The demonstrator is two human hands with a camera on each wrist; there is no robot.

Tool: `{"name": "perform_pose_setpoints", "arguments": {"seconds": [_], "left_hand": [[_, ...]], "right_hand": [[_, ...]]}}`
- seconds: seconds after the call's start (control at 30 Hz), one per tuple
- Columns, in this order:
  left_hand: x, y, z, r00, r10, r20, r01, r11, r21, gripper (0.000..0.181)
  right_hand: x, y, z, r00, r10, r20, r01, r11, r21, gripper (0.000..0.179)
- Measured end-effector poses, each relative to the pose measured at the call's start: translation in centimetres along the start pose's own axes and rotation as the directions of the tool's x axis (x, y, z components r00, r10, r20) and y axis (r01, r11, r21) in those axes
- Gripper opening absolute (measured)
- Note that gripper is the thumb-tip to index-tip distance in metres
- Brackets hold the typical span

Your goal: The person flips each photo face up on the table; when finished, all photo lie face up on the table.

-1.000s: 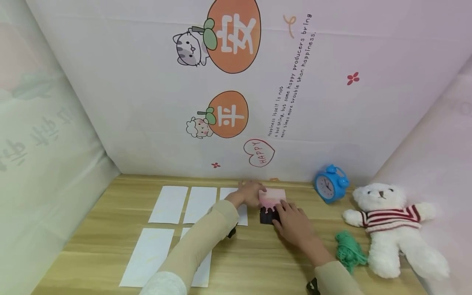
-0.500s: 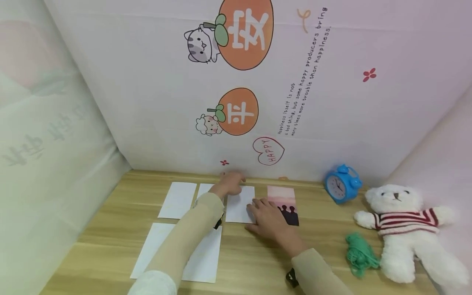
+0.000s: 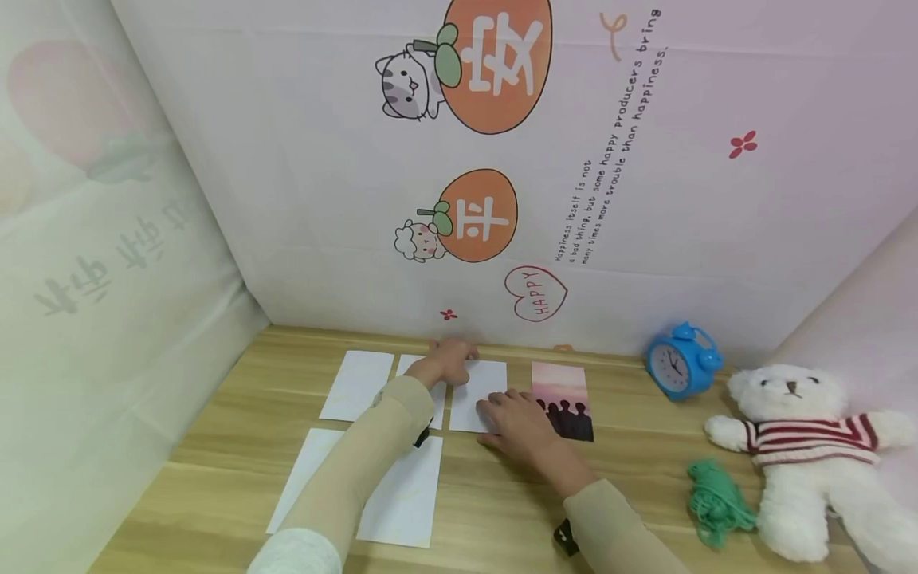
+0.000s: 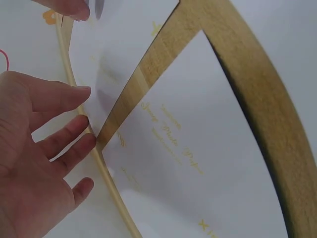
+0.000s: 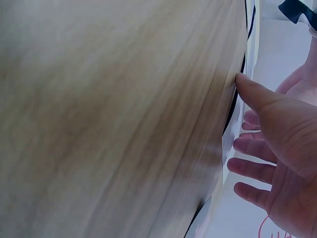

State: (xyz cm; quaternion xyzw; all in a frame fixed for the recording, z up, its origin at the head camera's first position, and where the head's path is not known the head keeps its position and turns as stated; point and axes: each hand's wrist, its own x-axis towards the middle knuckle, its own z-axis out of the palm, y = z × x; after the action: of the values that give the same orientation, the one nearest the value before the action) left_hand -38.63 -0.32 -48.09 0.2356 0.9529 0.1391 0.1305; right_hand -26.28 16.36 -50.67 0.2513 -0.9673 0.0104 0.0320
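A white sheet of photo paper (image 3: 473,399) lies flat at the right end of the far row. My left hand (image 3: 448,361) is at its far left corner, fingers loosely bent and not around anything in the left wrist view. My right hand (image 3: 522,426) rests on its near right corner with the fingers spread. Just right of that hand is a photo (image 3: 558,387) with a pink sky and dark silhouettes, its lower left part covered by the hand. Faint yellow lettering marks another white sheet (image 4: 198,134) in the left wrist view.
More white sheets lie leftward, one in the far row (image 3: 358,387) and one nearer (image 3: 405,494), partly under my left arm. A blue alarm clock (image 3: 681,363), green yarn (image 3: 717,502) and white teddy bear (image 3: 796,486) occupy the right. A printed cloth wall (image 3: 323,199) borders the table's back.
Both hands have left the pink photo and moved left to the white sheet beside it. The photo is now mostly uncovered. The head view has shifted slightly.
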Motion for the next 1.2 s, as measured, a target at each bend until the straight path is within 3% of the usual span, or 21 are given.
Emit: {"name": "perform_pose_setpoints", "arguments": {"seconds": [0.5,1.2], "left_hand": [[0.3,-0.2,0.4,0.999,-0.051,-0.012,0.051,0.996,0.073,0.056],[1.0,-0.4,1.2,0.993,-0.120,-0.006,0.120,0.993,0.010,0.050]], "right_hand": [[0.1,-0.4,-0.1,1.000,0.011,0.001,-0.011,1.000,-0.028,0.034],[0.0,-0.6,0.3,1.000,0.013,-0.012,-0.013,1.000,0.001,0.028]]}}
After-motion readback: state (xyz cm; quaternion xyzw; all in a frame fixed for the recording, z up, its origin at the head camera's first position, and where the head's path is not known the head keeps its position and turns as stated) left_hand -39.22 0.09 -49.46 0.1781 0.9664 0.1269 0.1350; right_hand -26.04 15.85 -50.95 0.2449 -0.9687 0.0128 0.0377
